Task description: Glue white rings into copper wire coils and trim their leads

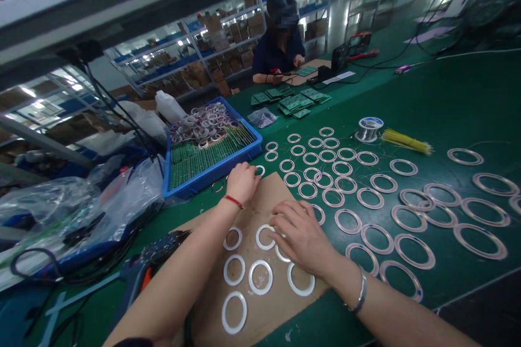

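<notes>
My left hand (243, 183) is at the far end of a brown cardboard sheet (277, 314), its fingers bent and closed at a white ring (260, 170); the fingertips are partly hidden. My right hand (300, 236) hovers low over the right side of the cardboard, fingers apart and slightly curled. Beneath its fingers lie a white ring (258, 237) and another white ring (279, 252), both partly covered. Several more flat white rings lie nearer me, among them one in the middle (251, 277) and one at the front (224, 313).
Many copper-coloured rings (370, 198) are spread over the green table. A blue tray (211, 171) holds circuit boards and rings. Beyond are a solder spool (369, 129), yellow wires (407, 141) and stacked boards (295, 102). A glue gun (136, 276) lies left; a co-worker (279, 43) sits opposite.
</notes>
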The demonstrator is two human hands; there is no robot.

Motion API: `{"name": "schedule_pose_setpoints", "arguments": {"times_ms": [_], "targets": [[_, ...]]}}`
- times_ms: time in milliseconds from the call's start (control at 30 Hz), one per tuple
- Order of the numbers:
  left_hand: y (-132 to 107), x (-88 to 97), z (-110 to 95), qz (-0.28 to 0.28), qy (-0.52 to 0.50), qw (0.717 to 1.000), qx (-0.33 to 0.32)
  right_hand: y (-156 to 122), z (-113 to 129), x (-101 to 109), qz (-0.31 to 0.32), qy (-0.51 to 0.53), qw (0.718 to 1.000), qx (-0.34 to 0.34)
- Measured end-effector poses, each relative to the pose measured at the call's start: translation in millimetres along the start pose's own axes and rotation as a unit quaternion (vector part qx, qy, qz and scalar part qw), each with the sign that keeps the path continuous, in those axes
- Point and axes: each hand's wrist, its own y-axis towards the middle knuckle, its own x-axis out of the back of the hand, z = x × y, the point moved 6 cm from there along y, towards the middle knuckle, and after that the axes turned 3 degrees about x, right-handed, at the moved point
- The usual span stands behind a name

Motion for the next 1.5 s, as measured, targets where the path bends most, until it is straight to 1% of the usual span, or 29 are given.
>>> {"name": "schedule_pose_setpoints", "arguments": {"times_ms": [67, 100, 133, 200, 267, 333, 433, 500, 567, 633, 667, 700, 767, 800, 867, 900, 933, 967, 1033, 1067, 1133, 1200, 1267, 1333, 1433, 1500], "targets": [[25.5, -14.1, -6.6, 0.014, 0.004, 1.000, -0.002, -0.2, -5.0, 7.8, -0.034, 0.010, 0.999, -0.017], [32.8, -18.1, -8.3, 0.021, 0.001, 1.000, -0.005, -0.4, -6.9, 11.0, -0.046, 0.013, 0.999, -0.022], [35.9, -18.9, -9.1, 0.024, -0.004, 1.000, -0.009, -0.4, -8.3, 14.0, -0.058, 0.014, 0.998, -0.026], [28.9, -10.7, -9.5, 0.017, -0.017, 1.000, -0.020, 0.0, -9.5, 18.7, -0.073, 0.013, 0.997, -0.031], [6.8, 5.1, -9.6, 0.002, -0.031, 0.999, -0.037, 0.8, -8.9, 21.7, -0.080, 0.013, 0.996, -0.033], [-24.5, 17.3, -9.9, 0.011, -0.045, 0.997, -0.065, 1.6, -7.4, 22.7, -0.078, 0.015, 0.996, -0.036], [-70.4, 21.2, -3.7, 0.053, -0.066, 0.992, -0.092, 1.6, -3.9, 21.2, -0.071, 0.024, 0.997, -0.036], [-92.0, 22.3, 7.9, 0.059, -0.083, 0.991, -0.092, 1.1, -1.6, 18.9, -0.064, 0.031, 0.997, -0.031], [-106.9, 30.0, 26.5, 0.032, -0.096, 0.993, -0.067, 0.4, -0.8, 16.9, -0.059, 0.035, 0.997, -0.028], [-123.4, 44.0, 51.1, -0.019, -0.106, 0.994, -0.016, -0.1, -2.0, 16.2, -0.054, 0.040, 0.997, -0.027], [-135.1, 51.5, 65.5, -0.048, -0.112, 0.992, 0.019, -0.3, -3.2, 16.2, -0.051, 0.044, 0.997, -0.025], [-150.3, 57.7, 81.0, -0.075, -0.112, 0.989, 0.059, -0.3, -4.5, 16.2, -0.046, 0.049, 0.997, -0.024], [-191.0, 59.6, 114.3, -0.087, -0.088, 0.981, 0.152, 0.3, -6.6, 15.5, -0.032, 0.059, 0.998, -0.015], [-215.5, 56.0, 131.2, -0.083, -0.071, 0.975, 0.195, 1.2, -6.8, 14.3, -0.021, 0.062, 0.998, -0.008], [-268.4, 42.2, 164.8, -0.072, -0.037, 0.958, 0.276, 4.6, -5.1, 8.7, 0.012, 0.063, 0.998, 0.012], [-293.6, 31.0, 180.5, -0.049, -0.029, 0.948, 0.312, 7.3, -3.6, 3.6, 0.036, 0.058, 0.997, 0.022], [-318.2, 16.6, 196.7, -0.003, -0.026, 0.931, 0.365, 10.6, -2.0, -3.0, 0.066, 0.049, 0.996, 0.030], [-339.0, 1.5, 209.5, 0.045, -0.049, 0.913, 0.402, 14.4, -0.2, -10.7, 0.097, 0.035, 0.994, 0.038], [-364.0, -19.3, 224.9, 0.087, -0.095, 0.896, 0.424, 23.3, 3.0, -28.1, 0.155, -0.006, 0.987, 0.053], [-369.8, -26.3, 230.0, 0.102, -0.111, 0.889, 0.431, 27.9, 4.2, -36.9, 0.178, -0.028, 0.982, 0.059], [-369.7, -33.0, 235.0, 0.122, -0.125, 0.887, 0.427, 35.9, 5.4, -52.6, 0.214, -0.062, 0.973, 0.058], [-362.0, -33.2, 235.5, 0.140, -0.129, 0.891, 0.413, 40.6, 5.3, -63.6, 0.233, -0.081, 0.968, 0.046], [-353.7, -28.7, 232.4, 0.144, -0.155, 0.896, 0.390, 41.7, 5.9, -68.3, 0.233, -0.088, 0.968, 0.039], [-349.4, -22.5, 229.7, 0.136, -0.224, 0.886, 0.382, 40.3, 6.9, -67.2, 0.220, -0.085, 0.971, 0.036], [-344.9, -13.9, 230.7, 0.121, -0.348, 0.845, 0.388, 36.5, 7.9, -55.7, 0.178, -0.070, 0.981, 0.026], [-341.1, -13.5, 236.0, 0.151, -0.378, 0.815, 0.412, 32.8, 10.4, -40.6, 0.127, -0.060, 0.990, 0.020]]}}
